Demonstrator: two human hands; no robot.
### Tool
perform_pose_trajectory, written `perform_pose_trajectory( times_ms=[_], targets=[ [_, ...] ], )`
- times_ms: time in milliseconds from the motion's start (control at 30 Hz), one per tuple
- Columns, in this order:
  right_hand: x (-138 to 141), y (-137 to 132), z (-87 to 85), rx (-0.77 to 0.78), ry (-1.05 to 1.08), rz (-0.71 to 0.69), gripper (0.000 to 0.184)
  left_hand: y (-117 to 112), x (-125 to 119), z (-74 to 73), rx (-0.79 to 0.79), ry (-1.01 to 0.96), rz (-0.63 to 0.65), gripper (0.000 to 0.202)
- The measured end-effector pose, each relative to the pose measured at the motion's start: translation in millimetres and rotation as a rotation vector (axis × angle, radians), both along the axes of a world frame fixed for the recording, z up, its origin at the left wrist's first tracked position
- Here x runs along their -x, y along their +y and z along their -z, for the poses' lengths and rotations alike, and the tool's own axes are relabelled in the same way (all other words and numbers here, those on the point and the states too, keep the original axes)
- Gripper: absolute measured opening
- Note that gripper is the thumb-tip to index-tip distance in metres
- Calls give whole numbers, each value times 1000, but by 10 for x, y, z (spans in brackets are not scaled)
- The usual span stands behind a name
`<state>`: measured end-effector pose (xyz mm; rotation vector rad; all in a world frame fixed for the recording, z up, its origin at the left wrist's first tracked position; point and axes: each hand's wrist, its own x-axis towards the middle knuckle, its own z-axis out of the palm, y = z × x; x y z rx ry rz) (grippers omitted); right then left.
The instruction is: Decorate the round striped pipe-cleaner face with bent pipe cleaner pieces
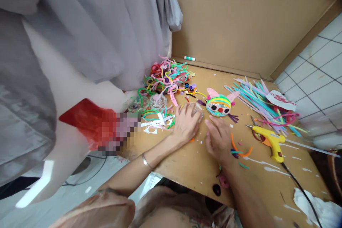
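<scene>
My left hand [185, 123] rests on the brown table [203, 171], its fingers curled over a small round clear piece [199, 109] at their tips. My right hand [217, 137] lies palm down beside it, fingers stretched out flat toward a colourful round pipe-cleaner face [219, 105] with pink ears and two round eyes. An orange curved pipe cleaner [240, 151] lies just right of my right hand. I cannot tell whether the left fingers grip the clear piece or only press on it.
A tangled heap of pipe cleaners [167, 74] lies at the back left, a bundle of straight ones [256, 99] at the right. A yellow glue gun [269, 140] with its black cord sits right of my hands. Grey cloth [93, 28] hangs at the left.
</scene>
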<state>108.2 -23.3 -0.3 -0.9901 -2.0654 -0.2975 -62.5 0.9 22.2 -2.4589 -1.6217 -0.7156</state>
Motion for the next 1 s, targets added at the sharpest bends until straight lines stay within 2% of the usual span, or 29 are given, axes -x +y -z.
perform_pose_trajectory(
  times_ms=[133, 267, 467, 567, 667, 800, 900, 1000],
  targets=[
    [110, 13, 117, 234, 0, -89, 73, -10, 30, 143, 19, -49, 48, 45],
    [174, 7, 197, 416, 59, -158, 81, -38, 41, 286, 160, -278, 175, 63],
    [70, 48, 209, 540, 97, -197, 81, -53, 84, 295, 346, -534, 300, 84],
    [7, 102, 275, 552, 52, -163, 80, -2, 133, 243, 447, -660, 319, 77],
    [-11, 144, 356, 506, -6, -55, 75, 49, 174, 185, 532, -766, 336, 64],
    [-1, 158, 372, 436, -21, -9, 63, 177, 205, 130, 539, -737, 322, 43],
    [9, 139, 307, 391, 6, -3, 63, 429, 215, 84, 563, -680, 202, 41],
    [26, 105, 219, 352, 44, 7, 70, 810, 217, 2, 589, -649, 76, 45]
  ],
)
